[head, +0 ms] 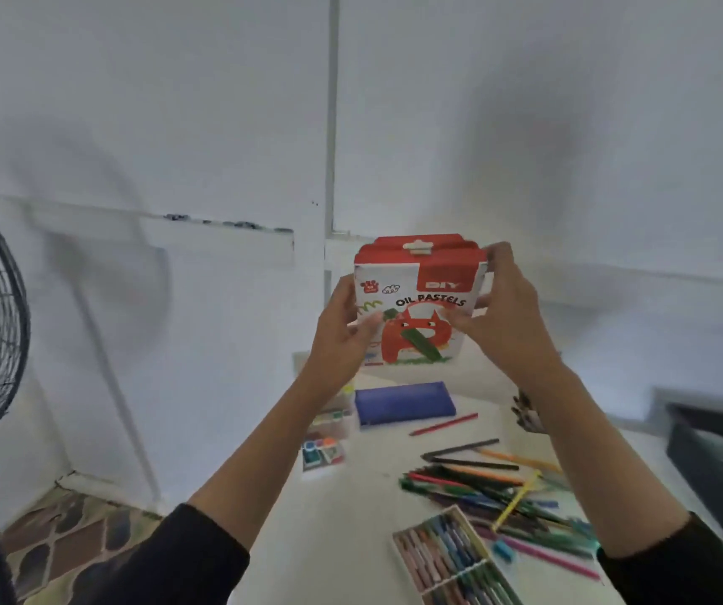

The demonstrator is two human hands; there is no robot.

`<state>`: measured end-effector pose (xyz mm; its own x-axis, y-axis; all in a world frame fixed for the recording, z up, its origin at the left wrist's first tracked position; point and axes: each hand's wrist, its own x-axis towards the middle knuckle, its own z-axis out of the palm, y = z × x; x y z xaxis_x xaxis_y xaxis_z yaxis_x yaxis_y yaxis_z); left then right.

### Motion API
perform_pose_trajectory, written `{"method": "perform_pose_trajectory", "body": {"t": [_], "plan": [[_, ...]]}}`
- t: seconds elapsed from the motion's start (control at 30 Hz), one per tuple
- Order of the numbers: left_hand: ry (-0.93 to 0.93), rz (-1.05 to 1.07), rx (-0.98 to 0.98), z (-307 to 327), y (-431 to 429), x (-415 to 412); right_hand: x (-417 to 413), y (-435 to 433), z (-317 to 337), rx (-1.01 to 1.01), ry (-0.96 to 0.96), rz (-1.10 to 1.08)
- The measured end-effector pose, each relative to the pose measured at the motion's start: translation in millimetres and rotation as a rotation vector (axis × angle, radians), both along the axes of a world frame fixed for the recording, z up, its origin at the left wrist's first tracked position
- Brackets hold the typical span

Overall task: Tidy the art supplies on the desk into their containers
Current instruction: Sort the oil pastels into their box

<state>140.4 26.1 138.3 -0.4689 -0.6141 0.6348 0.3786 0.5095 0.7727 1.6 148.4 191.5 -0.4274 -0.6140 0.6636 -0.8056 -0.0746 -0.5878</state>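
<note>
While the left hand [342, 329] and right hand [503, 316] grip the pastel box [416, 294] by its 2 sides, raised above the desk [364, 517], little looks tidied. The pastel tray [451, 556] lies outside it, pencils [495, 486] sprawl loose alongside, and a blue case [403, 403] waits beyond.
</note>
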Motion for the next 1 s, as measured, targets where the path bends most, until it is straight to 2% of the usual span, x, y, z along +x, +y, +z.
{"method": "perform_pose_trajectory", "body": {"t": [0.1, 0.17, 0.23, 0.37, 0.6, 0.87, 1.0], "plan": [[-0.031, -0.021, -0.015, 7, 8, -25, -20, 15, 10, 0.005, 0.051, -0.072], [-0.036, -0.038, -0.015, 10, 13, -37, -27, 26, 15, -0.069, 0.009, -0.077], [-0.021, -0.055, -0.024, 11, 15, -46, -33, 34, 18, -0.126, -0.057, -0.018], [-0.004, -0.113, -0.039, 14, 24, -59, -50, 54, 26, -0.09, -0.188, 0.103], [-0.038, -0.209, 0.007, 23, 25, -78, -64, 66, 34, 0.034, -0.185, 0.307], [0.04, 0.033, -0.265, 34, 39, -90, -67, 52, 20, -0.05, -0.186, 0.218], [-0.085, 0.151, -0.256, 18, 39, -99, -58, 40, 12, -0.124, -0.255, 0.177]]}}
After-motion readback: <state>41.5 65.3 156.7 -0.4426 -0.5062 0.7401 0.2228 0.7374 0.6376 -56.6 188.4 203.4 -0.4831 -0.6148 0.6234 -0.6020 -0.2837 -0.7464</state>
